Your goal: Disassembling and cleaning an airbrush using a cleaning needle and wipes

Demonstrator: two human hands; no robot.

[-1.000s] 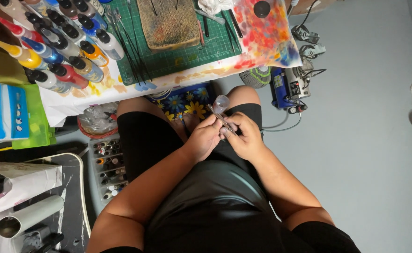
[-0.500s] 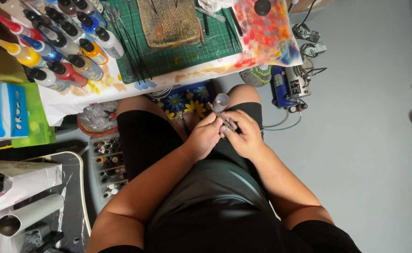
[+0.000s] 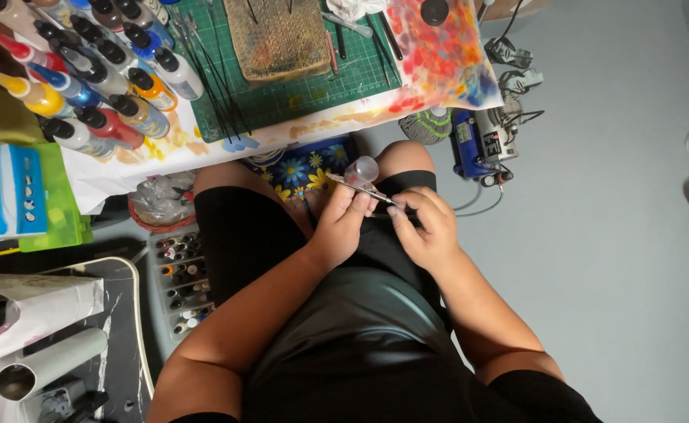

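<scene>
Over my lap I hold a slim metal airbrush (image 3: pixel 362 186) with a small clear cup (image 3: pixel 362 169) on top. My left hand (image 3: pixel 343 223) grips its front part, fingers wrapped around the body. My right hand (image 3: pixel 427 227) is closed on the rear end of the same tool, just to the right. Both hands rest above my black shorts, between my knees. The tool's tip points up and left toward the flowered cloth (image 3: pixel 301 167).
A green cutting mat (image 3: pixel 297 98) with a brown pad (image 3: pixel 279 35) and a paint-stained sheet (image 3: pixel 438 55) lies ahead. Several paint bottles (image 3: pixel 98 78) stand at the upper left. A small blue compressor (image 3: pixel 477 137) sits by my right knee. A tray of small jars (image 3: pixel 178 278) is on the floor at left.
Both hands have stayed on the airbrush with only slight shifts of the fingers; the view has drifted a little.
</scene>
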